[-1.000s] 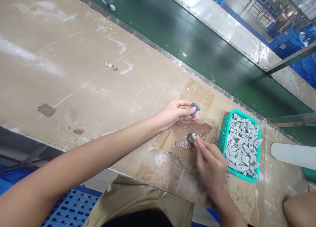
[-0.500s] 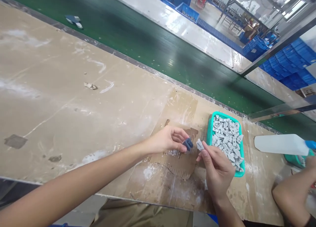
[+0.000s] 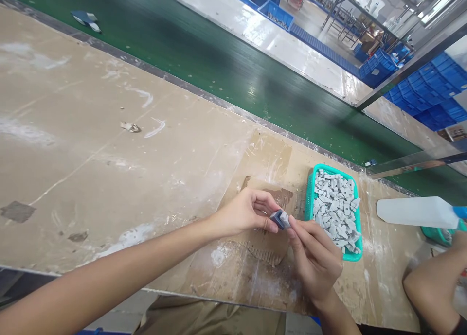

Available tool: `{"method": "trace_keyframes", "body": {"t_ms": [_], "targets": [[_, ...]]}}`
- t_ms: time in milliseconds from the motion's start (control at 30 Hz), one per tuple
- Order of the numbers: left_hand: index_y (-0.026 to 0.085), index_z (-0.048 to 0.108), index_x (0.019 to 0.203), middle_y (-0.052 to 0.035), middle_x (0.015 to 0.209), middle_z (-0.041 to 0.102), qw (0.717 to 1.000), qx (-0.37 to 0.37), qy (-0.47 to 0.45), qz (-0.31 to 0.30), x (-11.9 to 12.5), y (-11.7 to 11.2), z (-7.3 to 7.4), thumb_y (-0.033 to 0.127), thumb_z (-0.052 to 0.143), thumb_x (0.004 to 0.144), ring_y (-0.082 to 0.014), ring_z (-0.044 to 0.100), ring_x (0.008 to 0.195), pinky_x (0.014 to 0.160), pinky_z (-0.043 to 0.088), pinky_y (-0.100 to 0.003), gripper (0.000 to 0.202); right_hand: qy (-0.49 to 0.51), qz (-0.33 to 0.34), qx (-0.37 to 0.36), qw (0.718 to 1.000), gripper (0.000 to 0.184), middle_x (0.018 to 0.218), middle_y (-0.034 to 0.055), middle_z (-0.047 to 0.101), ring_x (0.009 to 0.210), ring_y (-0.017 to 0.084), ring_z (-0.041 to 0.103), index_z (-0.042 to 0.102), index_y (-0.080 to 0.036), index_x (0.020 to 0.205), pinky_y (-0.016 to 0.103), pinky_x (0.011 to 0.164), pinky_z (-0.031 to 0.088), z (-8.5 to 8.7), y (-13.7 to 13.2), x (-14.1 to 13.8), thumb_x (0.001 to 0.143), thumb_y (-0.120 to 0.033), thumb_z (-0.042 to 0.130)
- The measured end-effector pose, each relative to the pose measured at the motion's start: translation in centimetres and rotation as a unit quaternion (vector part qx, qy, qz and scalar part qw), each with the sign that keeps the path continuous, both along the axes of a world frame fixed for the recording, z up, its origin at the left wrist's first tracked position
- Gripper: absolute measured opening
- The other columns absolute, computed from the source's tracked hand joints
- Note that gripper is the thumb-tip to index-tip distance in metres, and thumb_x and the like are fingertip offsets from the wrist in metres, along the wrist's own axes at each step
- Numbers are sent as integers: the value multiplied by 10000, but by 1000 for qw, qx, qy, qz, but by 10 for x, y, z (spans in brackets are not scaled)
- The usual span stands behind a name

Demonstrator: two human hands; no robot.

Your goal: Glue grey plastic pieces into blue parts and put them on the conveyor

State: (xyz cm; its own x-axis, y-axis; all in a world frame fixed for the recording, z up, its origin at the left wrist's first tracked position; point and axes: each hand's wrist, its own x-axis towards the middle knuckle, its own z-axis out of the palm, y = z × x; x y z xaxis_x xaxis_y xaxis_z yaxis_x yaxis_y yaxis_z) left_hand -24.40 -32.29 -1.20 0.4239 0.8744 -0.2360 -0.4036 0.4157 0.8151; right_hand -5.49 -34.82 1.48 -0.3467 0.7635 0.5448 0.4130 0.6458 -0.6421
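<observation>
Between the fingertips of my left hand (image 3: 251, 211) is a small dark blue plastic part (image 3: 278, 219). My right hand (image 3: 316, 255) pinches a small light grey plastic part (image 3: 285, 220), its near end hidden by the fingers. The two parts meet, the grey one against the right side of the blue one; how deep it sits I cannot tell. Just right of the hands stands a green plastic basket (image 3: 310, 199), heaped with grey parts (image 3: 335, 203) that look alike. Beneath the hands lies a torn, stained piece of cardboard (image 3: 268, 245).
A green conveyor belt (image 3: 204, 77) runs behind the bench, carrying a blue and white part (image 3: 86, 20) at far left and another small part (image 3: 370, 163) at right. A white plastic bottle (image 3: 412, 211) lies right of the basket, near another person's arm (image 3: 434, 281).
My right hand has moved slightly left, bringing the grey part from apart into contact with the blue part. On the belt, the far-left piece has shifted left and another piece has appeared at right.
</observation>
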Motion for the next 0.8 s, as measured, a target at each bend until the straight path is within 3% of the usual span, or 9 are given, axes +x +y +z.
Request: {"method": "trace_keyframes", "body": {"t_ms": [267,533,667,800], "targets": [[142,683,734,-29,745,730,994,7,61,95,11,-15,7,133,765,611,-150,690,667,649,544,-231,147,-30,-6,72,997,522,952,88,682,789,196,665,609,-234,1304,319,595,554,-2,-3,-4,869,49,559],[132,689,740,-43,780,731,993,-11,58,104,9,-13,6,142,815,586,-142,679,686,637,520,-210,199,-47,8,90,995,554,890,84,667,705,173,620,549,-210,1369,294,546,500,-2,-3,-11,873,37,562],[117,659,764,-44,702,700,996,-67,-17,58,7,-10,7,264,875,604,-118,637,628,595,487,-195,307,-54,12,-4,998,435,951,79,672,805,189,643,588,-249,1328,313,658,552,0,5,-2,912,-123,593],[111,674,849,-62,791,696,976,-173,-132,7,6,-13,13,351,870,643,-149,665,703,706,537,-262,372,1,42,-120,992,415,1269,129,599,1165,280,584,576,-238,1332,461,953,526,1,13,6,949,-395,544]]}}
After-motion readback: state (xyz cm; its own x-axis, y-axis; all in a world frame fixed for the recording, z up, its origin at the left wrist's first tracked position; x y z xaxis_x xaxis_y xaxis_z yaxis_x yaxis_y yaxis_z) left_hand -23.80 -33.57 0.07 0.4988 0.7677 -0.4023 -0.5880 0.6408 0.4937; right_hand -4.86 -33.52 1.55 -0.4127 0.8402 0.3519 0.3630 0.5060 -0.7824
